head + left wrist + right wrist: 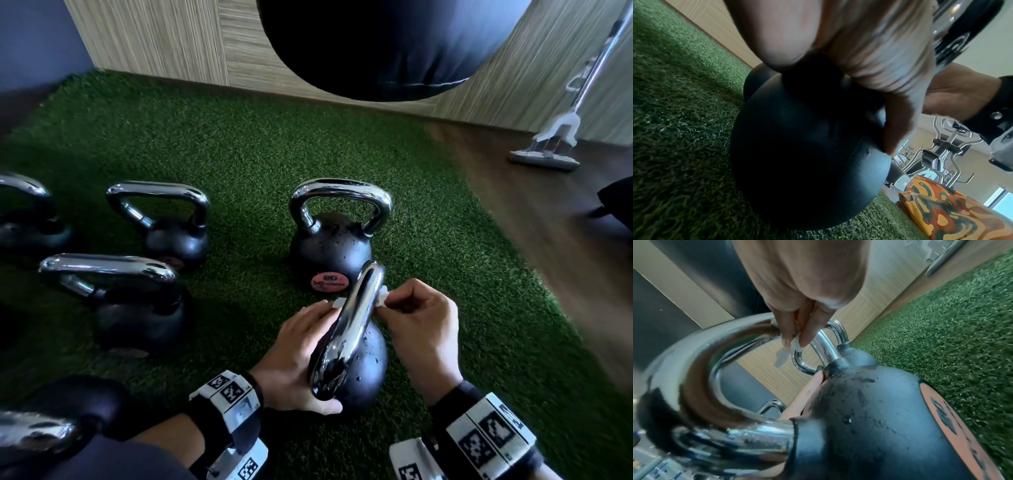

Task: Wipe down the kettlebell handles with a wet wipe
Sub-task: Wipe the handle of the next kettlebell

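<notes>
A black kettlebell (368, 373) with a chrome handle (356, 329) stands on green turf right in front of me, with water drops on its body (869, 426). My left hand (301, 349) cups the body from the left, thumb (898, 126) curled round it below the handle's near end. My right hand (390, 301) pinches a small white wet wipe (792, 345) between thumb and fingertips against the handle's far part (701, 363). A bit of the wipe (337, 303) shows on the handle's left side.
Several more chrome-handled kettlebells stand on the turf (239, 144): one with a pink label (335, 246) just beyond, others (164, 222) (116, 301) to the left. A black punching bag (376, 44) hangs overhead. A mop (548, 154) stands on the wood floor at right.
</notes>
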The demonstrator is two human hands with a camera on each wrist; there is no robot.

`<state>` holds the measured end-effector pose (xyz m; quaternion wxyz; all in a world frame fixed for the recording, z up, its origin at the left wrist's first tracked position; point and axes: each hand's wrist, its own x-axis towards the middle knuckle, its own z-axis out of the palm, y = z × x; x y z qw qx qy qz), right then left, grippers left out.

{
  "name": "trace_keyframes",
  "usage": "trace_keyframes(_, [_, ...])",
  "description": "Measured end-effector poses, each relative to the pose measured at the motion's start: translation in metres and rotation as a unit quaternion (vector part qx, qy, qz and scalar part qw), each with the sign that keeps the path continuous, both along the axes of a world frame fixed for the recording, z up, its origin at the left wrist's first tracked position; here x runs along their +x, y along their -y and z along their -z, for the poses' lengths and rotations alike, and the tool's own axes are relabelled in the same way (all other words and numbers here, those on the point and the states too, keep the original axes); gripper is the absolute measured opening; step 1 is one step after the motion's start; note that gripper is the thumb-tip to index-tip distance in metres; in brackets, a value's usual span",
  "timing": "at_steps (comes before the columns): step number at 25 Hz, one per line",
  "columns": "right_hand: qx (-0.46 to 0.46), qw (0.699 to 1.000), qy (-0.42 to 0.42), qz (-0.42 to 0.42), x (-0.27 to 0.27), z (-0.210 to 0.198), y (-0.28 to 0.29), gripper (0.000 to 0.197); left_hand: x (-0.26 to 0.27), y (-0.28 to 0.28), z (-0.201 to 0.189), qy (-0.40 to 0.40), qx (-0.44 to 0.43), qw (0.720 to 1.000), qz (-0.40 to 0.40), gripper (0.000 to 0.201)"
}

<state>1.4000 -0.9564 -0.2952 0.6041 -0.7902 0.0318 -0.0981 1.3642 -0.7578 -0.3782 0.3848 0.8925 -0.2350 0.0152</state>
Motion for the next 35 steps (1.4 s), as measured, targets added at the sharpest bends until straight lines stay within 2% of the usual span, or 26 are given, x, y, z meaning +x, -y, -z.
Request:
trace_keyframes(3, [-0.044, 0.998, 0.01, 0.043, 0.007, -0.003, -0.002, 0.031, 0.002, 0.0, -0.004, -0.014, 0.002, 1.0, 0.002, 0.143])
trace_keyframes(6, [-0.096, 0.992, -0.011, 0.079, 0.017, 0.0, -0.008, 0.025, 0.004, 0.0, -0.002, -0.012, 0.022, 1.0, 0.005, 0.141])
trace_keyframes(9, [-0.163, 0.982, -0.06, 0.078, 0.018, 0.0, -0.017, 0.021, 0.005, -0.001, 0.005, -0.025, 0.049, 0.999, 0.004, 0.143])
trace_keyframes(12, [-0.183, 0.979, -0.052, 0.075, 0.018, 0.002, -0.02, 0.027, 0.005, -0.001, 0.002, -0.053, 0.056, 0.997, -0.003, 0.147])
trace_keyframes(16, [-0.264, 0.964, -0.03, 0.013, 0.021, 0.004, -0.019, 0.034, 0.005, 0.0, -0.003, -0.064, 0.068, 0.996, -0.002, 0.146])
trace_keyframes(18, [-0.295, 0.953, -0.056, -0.048, 0.024, 0.001, -0.009, 0.028, 0.005, -0.001, -0.007, -0.066, 0.069, 0.995, 0.005, 0.145])
trace_keyframes(20, [-0.318, 0.94, -0.082, -0.089, 0.02, -0.006, 0.009, 0.025, 0.01, -0.008, -0.009, -0.113, 0.058, 0.992, 0.022, 0.145])
trace_keyframes(22, [-0.331, 0.94, -0.05, -0.07, 0.015, -0.019, 0.026, 0.021, 0.013, -0.015, -0.019, -0.167, 0.027, 0.983, 0.069, 0.133])
trace_keyframes(23, [-0.321, 0.945, -0.021, -0.063, 0.016, -0.026, 0.032, 0.023, 0.015, -0.018, -0.026, -0.181, 0.025, 0.98, 0.084, 0.119])
trace_keyframes(25, [-0.276, 0.958, 0.027, -0.07, 0.024, -0.036, 0.034, 0.029, 0.015, -0.023, -0.056, -0.195, 0.023, 0.979, 0.06, 0.081])
trace_keyframes(26, [-0.28, 0.955, 0.058, -0.083, 0.029, -0.04, 0.031, 0.029, 0.012, -0.024, -0.076, -0.2, -0.006, 0.979, 0.027, 0.065])
trace_keyframes(28, [-0.342, 0.923, 0.129, -0.122, 0.036, -0.044, 0.021, 0.033, 0.012, -0.022, -0.106, -0.177, -0.063, 0.982, -0.025, 0.037])
trace_keyframes(29, [-0.366, 0.904, 0.163, -0.153, 0.037, -0.045, 0.017, 0.037, 0.007, -0.019, -0.121, -0.161, -0.063, 0.984, -0.032, 0.043])
trace_keyframes(30, [-0.382, 0.887, 0.182, -0.187, 0.037, -0.047, 0.015, 0.041, 0.001, -0.015, -0.134, -0.152, -0.034, 0.988, -0.018, 0.066])
trace_keyframes(31, [-0.386, 0.875, 0.189, -0.222, 0.038, -0.049, 0.013, 0.044, -0.007, -0.009, -0.144, -0.125, 0.034, 0.991, -0.014, 0.081])
trace_keyframes(33, [-0.395, 0.855, 0.2, -0.27, 0.044, -0.051, 0.013, 0.045, -0.016, 0.002, -0.153, -0.007, 0.154, 0.988, -0.015, 0.082])
trace_keyframes(34, [-0.401, 0.846, 0.208, -0.282, 0.047, -0.052, 0.013, 0.045, -0.016, 0.008, -0.151, 0.036, 0.174, 0.984, -0.022, 0.076])
trace_keyframes(35, [-0.407, 0.839, 0.215, -0.291, 0.05, -0.051, 0.013, 0.042, -0.016, 0.014, -0.149, 0.047, 0.186, 0.981, -0.035, 0.068])
